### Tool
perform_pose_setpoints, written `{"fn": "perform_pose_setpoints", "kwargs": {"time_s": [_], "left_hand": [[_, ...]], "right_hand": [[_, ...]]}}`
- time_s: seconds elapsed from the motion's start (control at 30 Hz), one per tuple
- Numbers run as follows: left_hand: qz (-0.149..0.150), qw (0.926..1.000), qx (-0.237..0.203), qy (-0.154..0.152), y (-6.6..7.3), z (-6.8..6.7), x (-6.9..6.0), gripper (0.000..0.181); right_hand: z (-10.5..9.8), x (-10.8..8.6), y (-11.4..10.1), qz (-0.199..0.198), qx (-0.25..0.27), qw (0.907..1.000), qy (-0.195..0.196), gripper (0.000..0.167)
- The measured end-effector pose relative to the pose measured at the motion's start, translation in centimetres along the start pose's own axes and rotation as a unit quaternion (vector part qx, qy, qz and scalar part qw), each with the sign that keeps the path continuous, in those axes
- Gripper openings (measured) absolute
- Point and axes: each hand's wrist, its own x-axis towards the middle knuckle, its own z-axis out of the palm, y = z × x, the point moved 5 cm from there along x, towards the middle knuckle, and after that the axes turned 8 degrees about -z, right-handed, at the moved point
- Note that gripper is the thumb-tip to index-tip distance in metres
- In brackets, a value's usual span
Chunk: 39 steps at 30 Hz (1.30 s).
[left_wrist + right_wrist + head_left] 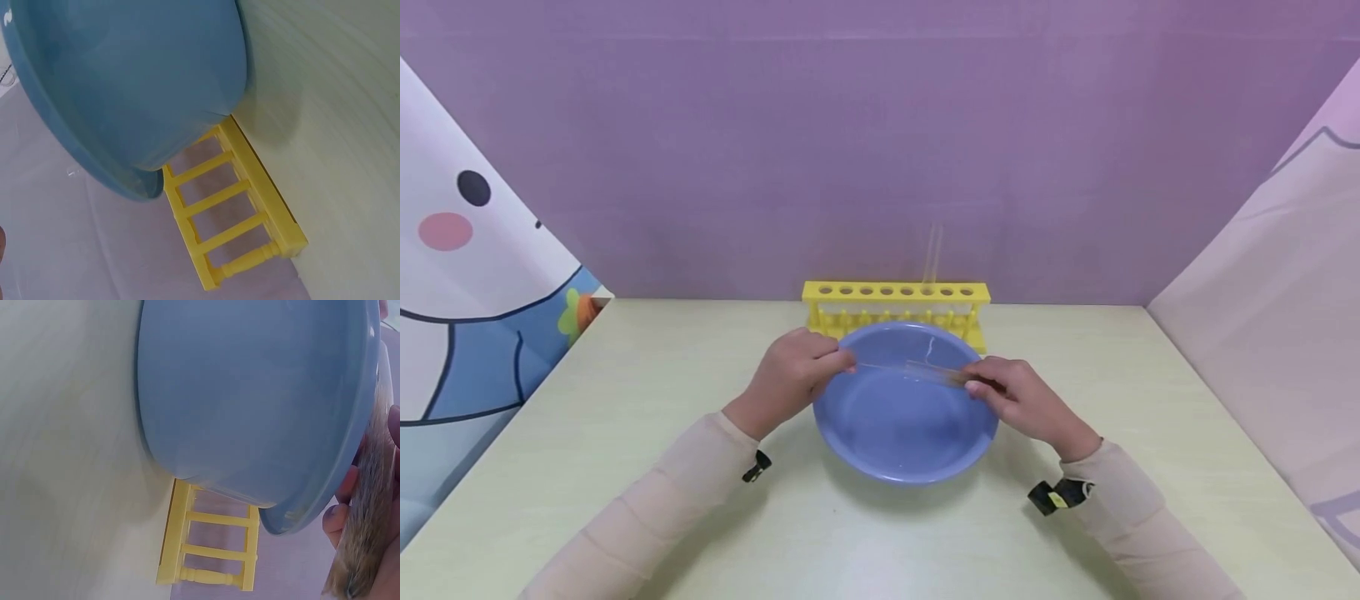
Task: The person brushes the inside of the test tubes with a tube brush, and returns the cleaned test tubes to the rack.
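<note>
Above a blue basin [902, 425], my right hand [1026, 398] grips a clear test tube [931, 372] lying nearly level, its mouth towards the left. A bristly test tube brush [369, 515] shows along the fingers in the right wrist view, apparently inside the tube. From the tube's mouth the brush's thin wire handle runs left to my left hand [793, 375], which pinches it by the basin's left rim. The left wrist view shows only a sliver of that hand, so its grip is mostly hidden there.
Behind the basin stands a yellow test tube rack [887, 293], its lower part partly hidden by the basin. Another clear test tube [932, 254] rises from one of its holes. A purple backdrop [880, 150] borders the table's [700, 517] far edge.
</note>
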Motion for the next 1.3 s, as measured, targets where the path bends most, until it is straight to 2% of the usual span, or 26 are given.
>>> {"fn": "perform_pose_setpoints", "kwargs": {"time_s": [0.4, 0.67, 0.83, 1.0, 1.3], "left_hand": [[0.017, 0.9997, 0.017, -0.004, 0.9, 0.7, 0.4, 0.021], [0.069, 0.9961, 0.051, 0.016, 1.9, 1.2, 0.9, 0.02], [0.087, 0.9938, 0.065, 0.022, 2.4, 1.4, 1.2, 0.021], [0.086, 0.9937, 0.066, 0.027, 2.5, 1.4, 1.5, 0.022], [0.055, 0.9976, 0.042, 0.002, 2.3, 1.6, 1.3, 0.021]], "right_hand": [[0.3, 0.1, -0.1, 0.001, 0.008, 1.0, 0.0, 0.013], [0.4, 0.2, -0.1, 0.001, 0.016, 0.9999, -0.007, 0.015], [0.5, 0.2, 0.0, 0.001, 0.019, 0.9998, -0.01, 0.016], [0.5, 0.2, 0.0, -0.006, 0.019, 0.9998, -0.007, 0.016], [0.7, 0.3, 0.2, -0.006, 0.003, 1.0, -0.007, 0.015]]}}
